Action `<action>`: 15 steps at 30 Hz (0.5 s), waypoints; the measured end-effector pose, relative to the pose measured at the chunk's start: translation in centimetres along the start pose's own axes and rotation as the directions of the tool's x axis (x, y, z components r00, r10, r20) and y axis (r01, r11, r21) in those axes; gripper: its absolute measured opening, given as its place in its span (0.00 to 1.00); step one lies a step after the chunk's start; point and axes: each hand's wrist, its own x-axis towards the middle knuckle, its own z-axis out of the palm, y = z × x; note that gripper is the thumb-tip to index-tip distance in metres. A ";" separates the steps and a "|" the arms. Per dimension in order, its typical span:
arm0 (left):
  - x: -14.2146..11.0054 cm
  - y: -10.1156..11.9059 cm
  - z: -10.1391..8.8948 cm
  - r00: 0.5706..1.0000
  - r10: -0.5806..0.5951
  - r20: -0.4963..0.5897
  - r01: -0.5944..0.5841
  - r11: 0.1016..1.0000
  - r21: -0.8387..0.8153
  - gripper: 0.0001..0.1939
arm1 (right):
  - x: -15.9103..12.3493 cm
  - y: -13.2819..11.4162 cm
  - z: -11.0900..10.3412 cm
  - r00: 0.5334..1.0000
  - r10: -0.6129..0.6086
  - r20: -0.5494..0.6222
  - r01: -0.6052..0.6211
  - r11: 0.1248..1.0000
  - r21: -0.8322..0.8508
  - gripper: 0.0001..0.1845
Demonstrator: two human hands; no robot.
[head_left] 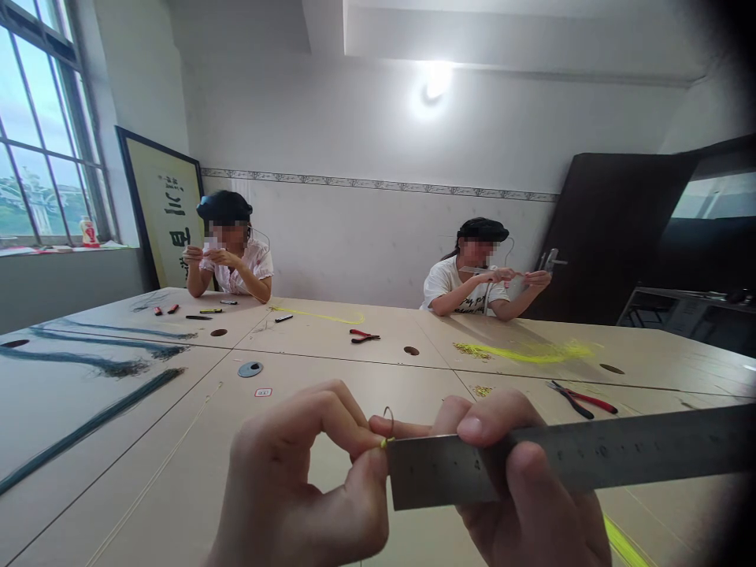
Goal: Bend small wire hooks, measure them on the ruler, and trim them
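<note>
My left hand [313, 476] pinches a small fish hook [388, 417] between thumb and forefinger. The curved wire of the hook stands up from the fingertips, and a bit of yellow line [385, 443] is wound at its base. Closed around a steel ruler [440, 472] is my right hand [525, 472], with the thumb on the near face. The ruler's left end meets the yellow winding at my left fingertips, and its other end runs out to the right edge. Most of the line behind my fingers is hidden.
Two people [227, 244] sit across the table, hands raised. Red-handled pliers [582, 399] lie at right, another pair [363, 336] further back. Yellow line [531, 352] and small brass-coloured pieces [483, 390] lie near them. Dark blue-green strand bundles [100, 421] stretch along the left.
</note>
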 end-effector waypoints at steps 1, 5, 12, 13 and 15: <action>0.0 0.0 0.0 1.000 -0.001 -0.002 0.001 1.000 0.002 0.10 | 0.0 0.0 0.0 1.000 0.000 0.001 0.000 1.000 0.001 0.11; -0.1 0.1 0.0 1.000 0.010 -0.001 -0.010 1.000 -0.004 0.10 | 0.1 0.0 0.1 1.000 0.011 0.005 -0.011 1.000 0.009 0.11; -0.2 0.0 0.1 1.000 -0.019 0.001 0.019 1.000 -0.012 0.10 | -0.1 0.0 -0.1 0.999 0.016 0.032 -0.016 1.000 0.022 0.11; -0.2 0.0 0.1 1.000 -0.022 -0.003 0.022 1.000 -0.016 0.10 | -0.1 0.0 -0.1 1.000 0.005 0.024 -0.005 1.000 0.014 0.11; -0.1 -0.1 0.1 1.000 -0.026 0.002 0.026 1.000 -0.015 0.10 | -0.1 0.1 0.0 1.000 -0.014 -0.004 0.014 1.000 -0.006 0.11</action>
